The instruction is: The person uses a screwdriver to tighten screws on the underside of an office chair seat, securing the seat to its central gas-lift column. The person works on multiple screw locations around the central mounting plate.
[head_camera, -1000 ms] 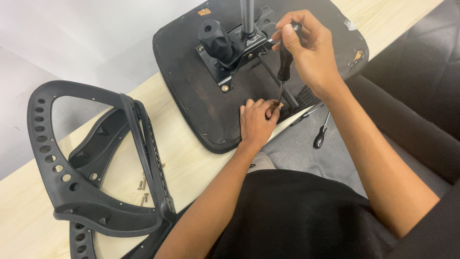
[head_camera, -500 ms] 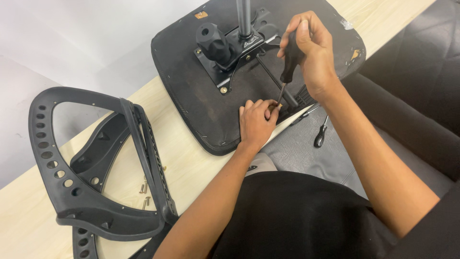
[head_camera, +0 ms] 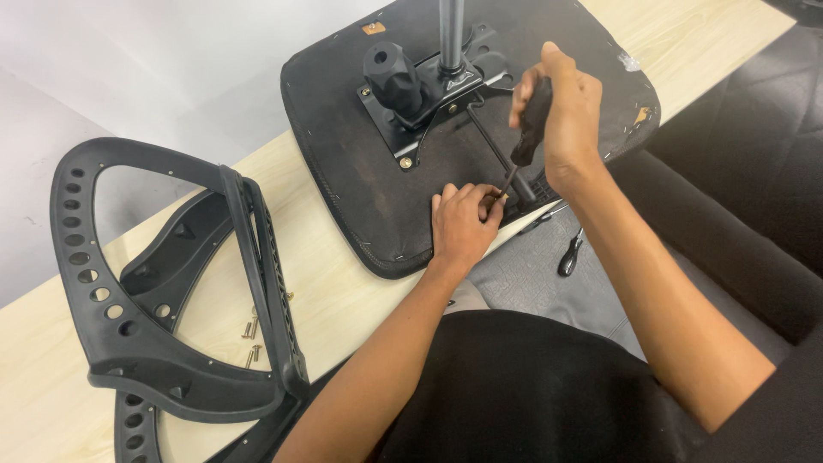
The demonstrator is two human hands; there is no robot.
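An upturned black chair seat (head_camera: 360, 163) lies on the light wooden table (head_camera: 343, 291), its metal mechanism plate (head_camera: 429, 99) and a knob facing up. My right hand (head_camera: 561, 116) grips the black handle of a screwdriver (head_camera: 530, 124), whose shaft slants down to the seat's near edge. My left hand (head_camera: 463, 223) rests on that edge, its fingertips pinched around the screwdriver's tip, where a small screw seems to sit.
A black plastic chair back frame (head_camera: 154, 291) with holes lies at the left of the table. Several loose brass screws (head_camera: 250, 339) lie beside it. Another screwdriver (head_camera: 570, 253) rests on the grey surface near my lap. A dark seat is at the right.
My right hand has tilted the screwdriver handle slightly and shifted it a little. The left hand has stayed at the seat's edge.
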